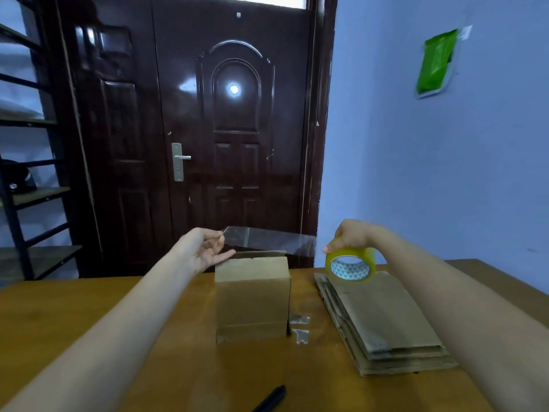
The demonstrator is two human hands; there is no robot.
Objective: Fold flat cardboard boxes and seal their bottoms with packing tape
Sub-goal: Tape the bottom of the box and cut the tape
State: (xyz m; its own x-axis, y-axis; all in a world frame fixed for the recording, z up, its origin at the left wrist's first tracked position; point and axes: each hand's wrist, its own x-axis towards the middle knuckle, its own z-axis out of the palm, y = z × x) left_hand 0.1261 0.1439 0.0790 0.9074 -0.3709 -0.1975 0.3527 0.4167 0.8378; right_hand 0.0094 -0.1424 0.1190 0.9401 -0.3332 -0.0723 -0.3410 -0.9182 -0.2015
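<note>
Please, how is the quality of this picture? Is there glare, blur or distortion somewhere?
Head view: a bright round glare spot sits on the glossy door; the wide-angle lens bends the shelf at the left edge and stretches both forearms; the light is dim and bluish; the stretched tape between the left hand and the tape roll, gripped by the right hand, looks faint and transparent.

No words, numbers or brand names can be read; the tape roll [350, 263] shows only a printed pattern inside its core.
</note>
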